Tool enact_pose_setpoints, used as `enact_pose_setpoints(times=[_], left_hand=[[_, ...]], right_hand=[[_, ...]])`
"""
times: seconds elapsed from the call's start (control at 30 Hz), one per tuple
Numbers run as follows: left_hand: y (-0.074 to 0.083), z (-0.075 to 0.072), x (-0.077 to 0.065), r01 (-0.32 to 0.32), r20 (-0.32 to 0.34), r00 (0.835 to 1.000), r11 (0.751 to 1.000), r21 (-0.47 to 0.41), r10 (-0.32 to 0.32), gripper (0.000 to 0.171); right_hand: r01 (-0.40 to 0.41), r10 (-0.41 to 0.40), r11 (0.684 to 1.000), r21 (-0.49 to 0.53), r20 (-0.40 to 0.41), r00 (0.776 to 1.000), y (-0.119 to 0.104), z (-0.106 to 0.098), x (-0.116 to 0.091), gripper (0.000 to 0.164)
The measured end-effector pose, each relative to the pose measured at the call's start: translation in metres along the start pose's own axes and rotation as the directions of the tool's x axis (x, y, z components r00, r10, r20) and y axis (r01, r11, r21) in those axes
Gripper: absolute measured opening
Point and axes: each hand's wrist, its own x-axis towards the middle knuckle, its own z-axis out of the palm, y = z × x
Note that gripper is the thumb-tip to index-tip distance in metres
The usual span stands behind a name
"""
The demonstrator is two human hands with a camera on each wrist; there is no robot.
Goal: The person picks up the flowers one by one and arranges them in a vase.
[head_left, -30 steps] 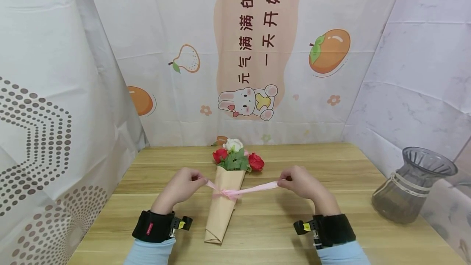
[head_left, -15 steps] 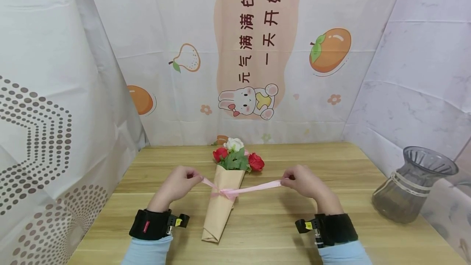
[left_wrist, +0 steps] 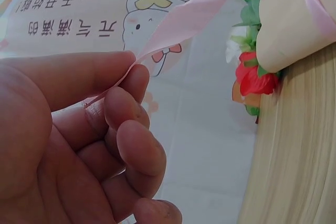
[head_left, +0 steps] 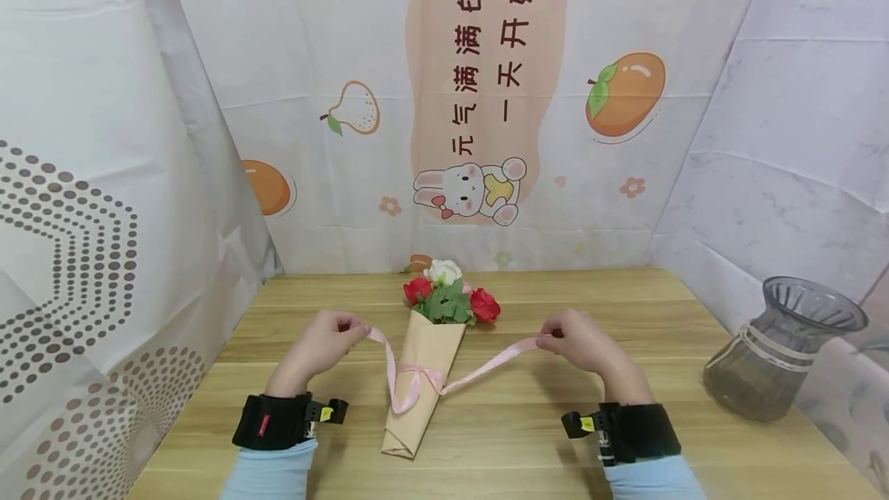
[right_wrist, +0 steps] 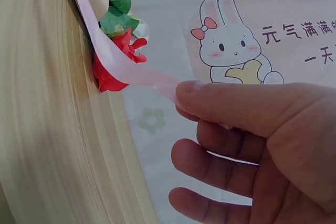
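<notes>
A bouquet of red and white flowers (head_left: pixel 447 301) with green leaves lies on the table, wrapped in tan paper (head_left: pixel 430 342). Round the wrap's middle runs a pink ribbon (head_left: pixel 491 362). To the left, my left hand (head_left: pixel 319 349) pinches one ribbon end between thumb and forefinger; that stretch droops in a slack loop over the paper. My right hand (head_left: pixel 579 346) pinches the other end at the right, and its stretch slopes down to the wrap's right edge. Both wrist views show the ribbon between thumb and forefinger, the other fingers loosely curled.
A smoky glass vase (head_left: pixel 781 349) with cord round its neck stands at the table's right side. Printed cloth (head_left: pixel 305 130) hangs behind the wooden table (head_left: pixel 500 438), with more cloth along both sides.
The ribbon's knot at the wrap's front has come loose, and the left stretch has gone from taut to drooping. My left hand has moved left, my right hand slightly right.
</notes>
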Motion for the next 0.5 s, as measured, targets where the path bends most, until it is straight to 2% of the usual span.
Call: enact_pose_setpoints(times=[0.23, 0.5], left_hand=[[-0.01, -0.012, -0.003, 0.014, -0.039, 0.999, 1.0, -0.021, -0.015, 0.022], [-0.031, -0.024, -0.003, 0.043, -0.082, 0.996, 0.999, -0.017, -0.045, 0.022]], right_hand=[[0.006, -0.006, 0.999, 0.034, -0.005, 1.0, 0.007, -0.006, -0.004, 0.013], [-0.035, 0.036, 0.999, 0.041, -0.012, 0.999, 0.018, -0.011, -0.01, 0.012]])
